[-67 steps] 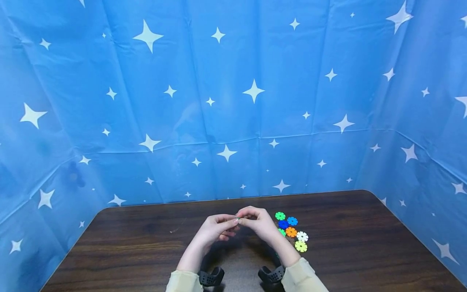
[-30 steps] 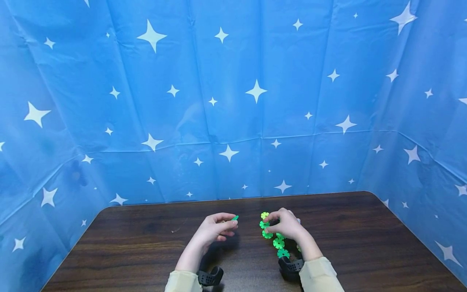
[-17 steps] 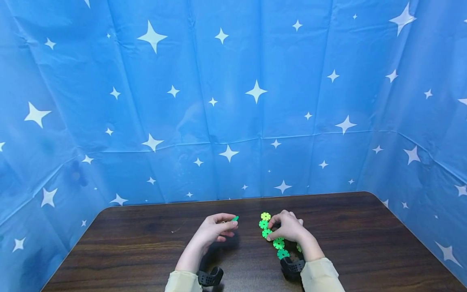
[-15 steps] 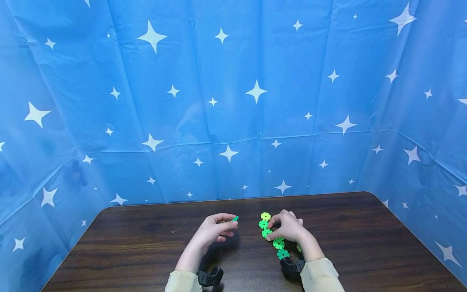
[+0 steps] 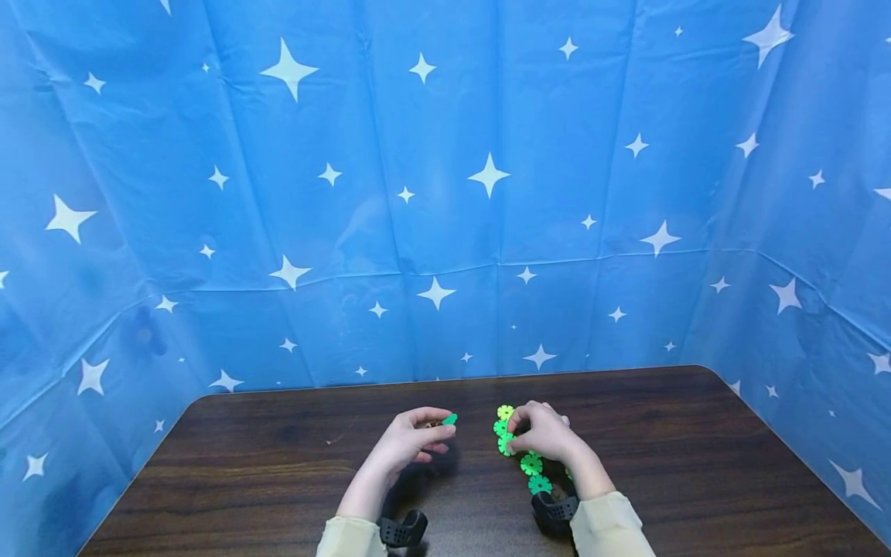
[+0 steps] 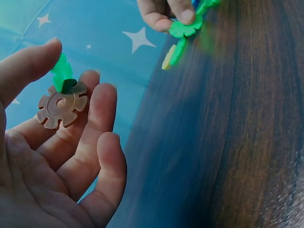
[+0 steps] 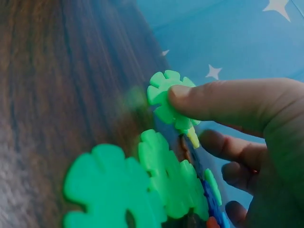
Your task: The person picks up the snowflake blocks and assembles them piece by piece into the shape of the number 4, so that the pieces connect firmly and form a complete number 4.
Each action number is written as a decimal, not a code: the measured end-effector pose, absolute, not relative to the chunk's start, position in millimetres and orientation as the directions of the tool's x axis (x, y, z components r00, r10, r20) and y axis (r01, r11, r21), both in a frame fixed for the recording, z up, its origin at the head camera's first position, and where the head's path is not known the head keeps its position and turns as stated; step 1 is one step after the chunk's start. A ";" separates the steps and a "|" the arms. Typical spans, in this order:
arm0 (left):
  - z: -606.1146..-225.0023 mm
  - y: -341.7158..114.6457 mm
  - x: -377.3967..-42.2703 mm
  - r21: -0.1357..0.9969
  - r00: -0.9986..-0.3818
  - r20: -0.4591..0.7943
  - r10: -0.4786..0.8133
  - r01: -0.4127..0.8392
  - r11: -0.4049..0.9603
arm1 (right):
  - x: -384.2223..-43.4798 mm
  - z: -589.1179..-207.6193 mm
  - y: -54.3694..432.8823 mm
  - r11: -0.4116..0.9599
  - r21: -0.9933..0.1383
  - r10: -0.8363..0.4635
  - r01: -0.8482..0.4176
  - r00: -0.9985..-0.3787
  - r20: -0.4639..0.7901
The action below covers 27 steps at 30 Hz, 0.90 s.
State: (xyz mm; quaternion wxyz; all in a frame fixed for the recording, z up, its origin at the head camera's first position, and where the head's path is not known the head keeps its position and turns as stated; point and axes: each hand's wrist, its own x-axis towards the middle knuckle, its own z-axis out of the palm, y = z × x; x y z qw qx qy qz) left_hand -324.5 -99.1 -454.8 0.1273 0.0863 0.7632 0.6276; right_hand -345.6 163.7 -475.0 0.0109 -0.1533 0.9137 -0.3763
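Observation:
My left hand (image 5: 407, 439) is raised over the table, thumb and finger pinching a green snowflake disc (image 6: 61, 73). A brown snowflake disc (image 6: 52, 107) is slotted into that green one, in front of the other loosely bent fingers. On the right, my right hand (image 5: 546, 435) pinches a light green snowflake disc (image 7: 164, 107) with the thumb on its face. Around it a yellow disc (image 5: 505, 412), a darker green disc (image 5: 539, 484) and several more green ones run in a line beside the hand. Behind the fingers, blue and orange discs partly show in the right wrist view.
A dark wood-grain table (image 5: 264, 480) lies under both hands. Blue cloth (image 5: 445, 216) with white stars hangs behind and at both sides. Each wrist wears a black strap mount (image 5: 404, 529).
The hands were together at a green piece; the right has since drawn away to the right. Multicoloured discs showed right of it; now green ones show at its left. The left hand has barely moved.

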 end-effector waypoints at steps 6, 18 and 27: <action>-456.7 -97.0 -325.5 0.979 -0.950 -0.091 0.299 -0.031 0.202 | -349.0 -472.4 166.5 0.484 -0.825 -0.372 -0.294 -0.922 0.110; -465.1 -101.8 -334.3 0.974 -0.953 -0.107 0.282 -0.043 0.222 | -355.2 -471.1 141.1 0.291 -0.914 -0.354 -0.283 -0.919 0.171; -460.3 -96.6 -332.4 0.980 -0.958 -0.092 0.272 -0.038 0.197 | -360.3 -471.8 128.8 0.176 -0.954 -0.273 -0.241 -0.943 0.188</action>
